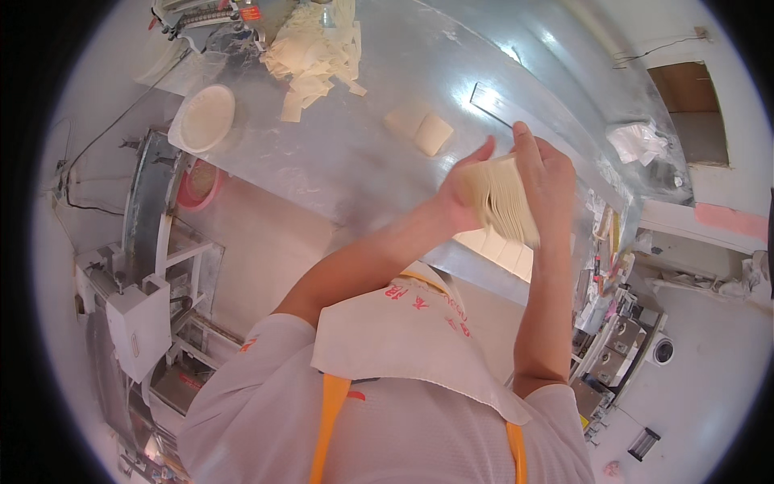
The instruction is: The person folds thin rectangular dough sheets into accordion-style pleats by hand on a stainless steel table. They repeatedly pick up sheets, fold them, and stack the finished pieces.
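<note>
Between my two hands, above the metal worktable (375, 175), is a thick stack of thin pale dough sheets (505, 196), its many edges fanned slightly apart. My left hand (459, 190) supports the stack from the left, thumb raised. On the other side my right hand (549, 175) presses against it, thumb pointing up. Partly hidden beneath the stack, a row of pale dough pieces (499, 253) lies near the table's front edge. Farther back on the table sits a small block of stacked dough sheets (434, 134).
A heap of loose dough strips (311, 54) lies at the back, near a machine with a roller (202, 18). On the left table corner stands a white bowl of flour (207, 118). A pink basin (199, 184) is lower down. Tools and boxes (623, 333) line the right side.
</note>
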A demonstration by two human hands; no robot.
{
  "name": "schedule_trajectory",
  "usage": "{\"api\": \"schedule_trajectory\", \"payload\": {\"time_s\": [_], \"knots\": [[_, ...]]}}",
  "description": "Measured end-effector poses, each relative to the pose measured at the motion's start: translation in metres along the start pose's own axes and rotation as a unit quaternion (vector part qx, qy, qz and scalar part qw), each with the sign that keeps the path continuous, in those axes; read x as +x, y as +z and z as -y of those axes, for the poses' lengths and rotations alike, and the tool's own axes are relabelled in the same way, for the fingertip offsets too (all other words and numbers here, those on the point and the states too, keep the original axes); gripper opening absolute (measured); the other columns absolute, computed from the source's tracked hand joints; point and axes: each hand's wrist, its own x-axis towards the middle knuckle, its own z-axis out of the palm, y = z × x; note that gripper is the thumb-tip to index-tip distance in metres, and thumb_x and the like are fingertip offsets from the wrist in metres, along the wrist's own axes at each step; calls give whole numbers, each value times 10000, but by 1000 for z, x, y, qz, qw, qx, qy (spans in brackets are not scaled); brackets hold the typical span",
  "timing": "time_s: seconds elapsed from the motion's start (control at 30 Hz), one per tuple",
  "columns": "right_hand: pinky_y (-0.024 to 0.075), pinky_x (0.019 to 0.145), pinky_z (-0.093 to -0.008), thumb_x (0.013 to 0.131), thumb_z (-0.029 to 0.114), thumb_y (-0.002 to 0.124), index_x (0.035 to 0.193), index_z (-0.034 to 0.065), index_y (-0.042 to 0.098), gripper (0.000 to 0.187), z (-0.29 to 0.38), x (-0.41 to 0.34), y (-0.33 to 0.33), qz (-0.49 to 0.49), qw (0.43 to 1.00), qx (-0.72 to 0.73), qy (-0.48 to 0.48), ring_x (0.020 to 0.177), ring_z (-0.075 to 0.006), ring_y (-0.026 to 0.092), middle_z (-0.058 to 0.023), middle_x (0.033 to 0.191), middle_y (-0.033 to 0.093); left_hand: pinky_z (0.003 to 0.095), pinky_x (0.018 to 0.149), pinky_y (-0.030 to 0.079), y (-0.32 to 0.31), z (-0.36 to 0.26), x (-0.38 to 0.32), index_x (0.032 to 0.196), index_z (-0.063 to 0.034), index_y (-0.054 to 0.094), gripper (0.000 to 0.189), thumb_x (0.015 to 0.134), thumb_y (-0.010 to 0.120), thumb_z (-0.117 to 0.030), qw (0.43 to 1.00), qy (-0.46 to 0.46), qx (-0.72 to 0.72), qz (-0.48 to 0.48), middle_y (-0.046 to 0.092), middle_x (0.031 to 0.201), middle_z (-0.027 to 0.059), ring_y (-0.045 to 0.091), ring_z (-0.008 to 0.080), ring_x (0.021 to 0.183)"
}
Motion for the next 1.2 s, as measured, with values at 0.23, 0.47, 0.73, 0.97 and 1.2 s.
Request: {"api": "schedule_trajectory", "payload": {"time_s": [0.23,0.47,0.73,0.97,1.2], "knots": [[538,698,-417,1101,491,655,817,16,689,554,-59,12,7,-2,979,194,66,695,-201,637,-49,753,699,480,1329,300,86,21,-58,1668,60,323,808,1184,330,-587,988,123,51,-77,442,1690,186,409,322,1587],[629,875,-342,1116,294,692,1335,130,695,274,-87,2,57,-16,753,599,274,1069,-155,728,5,1169,744,449,1388,87,104,51,-72,1742,61,121,795,1203,279,-501,913,226,325,-98,163,1834,184,112,316,1708],[573,671,-315,1102,429,703,971,80,731,374,-59,-9,36,46,799,557,222,721,-123,676,-9,828,711,467,1381,110,101,59,-80,1748,46,142,680,1209,255,-352,855,262,433,-112,203,1833,161,165,294,1702],[499,568,-279,1103,439,705,847,107,694,419,-49,-15,34,54,799,572,178,578,-82,592,42,699,656,431,1382,144,109,64,-81,1752,-3,209,665,1196,388,-322,861,253,428,-106,240,1823,127,189,259,1699],[482,587,-455,1081,474,693,722,-27,652,618,-38,-5,35,-22,989,-118,-87,547,-336,589,-216,605,583,458,1345,248,81,41,-90,1719,16,279,707,1192,364,-448,924,225,262,-165,390,1746,137,343,294,1632]]}}
